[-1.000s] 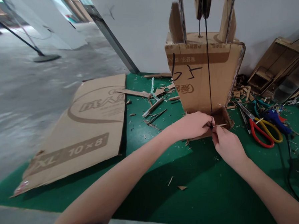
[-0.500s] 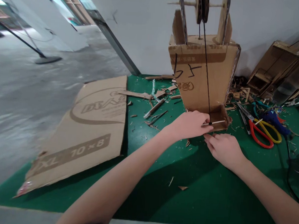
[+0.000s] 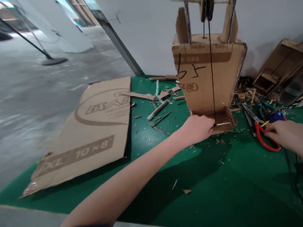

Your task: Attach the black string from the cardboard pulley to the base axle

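Note:
My left hand (image 3: 198, 130) is closed on a thin wooden stick (image 3: 222, 124) at the foot of a cardboard structure (image 3: 206, 86). A black string (image 3: 212, 76) is tied to the stick and runs up to a cardboard pulley (image 3: 206, 8) on a wooden axle. The stick lies across the open tray (image 3: 226, 118) at the structure's base. Over at the right, my right hand (image 3: 289, 136) has its fingers curled at the handles of the scissors (image 3: 269, 148), covering most of the yellow loop. The red loop and blades show.
A large cardboard sheet (image 3: 100, 117) lies on the green table (image 3: 212, 204) at left. Cardboard scraps (image 3: 158, 109) litter the middle. Another cardboard model (image 3: 278, 66) and a clear bottle (image 3: 296, 89) stand at back right. A dark cable (image 3: 296, 182) runs down the right side.
My right hand has moved right, from beside my left hand to the scissors. My left hand stays at the stick, with its fingers drawn in closer. The view has shifted slightly.

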A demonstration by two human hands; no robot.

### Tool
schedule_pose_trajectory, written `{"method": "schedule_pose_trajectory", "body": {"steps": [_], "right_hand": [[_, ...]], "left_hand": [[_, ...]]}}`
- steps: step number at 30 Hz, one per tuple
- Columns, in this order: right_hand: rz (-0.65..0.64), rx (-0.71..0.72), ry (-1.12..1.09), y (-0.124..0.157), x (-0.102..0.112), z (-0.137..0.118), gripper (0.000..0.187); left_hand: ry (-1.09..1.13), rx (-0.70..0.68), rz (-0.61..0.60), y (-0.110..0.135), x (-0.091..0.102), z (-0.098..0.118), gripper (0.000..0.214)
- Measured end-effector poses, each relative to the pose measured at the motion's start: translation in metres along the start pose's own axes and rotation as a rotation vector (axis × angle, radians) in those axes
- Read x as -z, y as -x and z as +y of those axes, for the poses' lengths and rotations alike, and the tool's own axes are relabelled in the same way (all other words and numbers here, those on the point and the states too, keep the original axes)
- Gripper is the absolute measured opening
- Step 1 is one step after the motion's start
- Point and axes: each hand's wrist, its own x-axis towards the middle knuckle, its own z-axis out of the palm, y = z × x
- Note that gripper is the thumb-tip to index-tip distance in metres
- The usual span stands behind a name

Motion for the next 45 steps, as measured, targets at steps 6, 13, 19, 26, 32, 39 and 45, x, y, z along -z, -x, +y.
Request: {"method": "schedule_pose_trajectory", "body": {"steps": [6,13,19,26,32,39,45], "right_hand": [[0.056,0.109,-0.059,0.006,0.011,-0.055,0.031],[-0.021,0.281,-0.145,0.013,-0.032,-0.137,0.026],[0.046,0.2,-0.166,0.004,-0.067,-0.151,0.025],[0.103,0.25,-0.211,0.005,-0.077,-0.145,0.018],[0.239,0.27,-0.26,0.008,-0.076,-0.14,0.008],[0.339,0.367,-0.397,0.009,-0.08,-0.137,0.014],[0.276,0.42,-0.577,0.009,-0.082,-0.138,0.018]], "left_hand": [[0.018,0.013,-0.018,-0.001,-0.001,-0.001,0.02],[0.019,-0.032,-0.009,0.0,0.0,-0.003,0.014],[0.046,-0.046,-0.011,-0.001,0.0,-0.003,0.016],[0.005,-0.044,-0.005,0.0,0.001,0.0,0.016],[0.066,-0.029,-0.048,0.003,0.012,0.002,0.018],[0.387,0.022,0.045,0.008,0.023,-0.012,0.018],[0.394,-0.062,0.069,0.007,0.018,-0.012,0.028]]}}
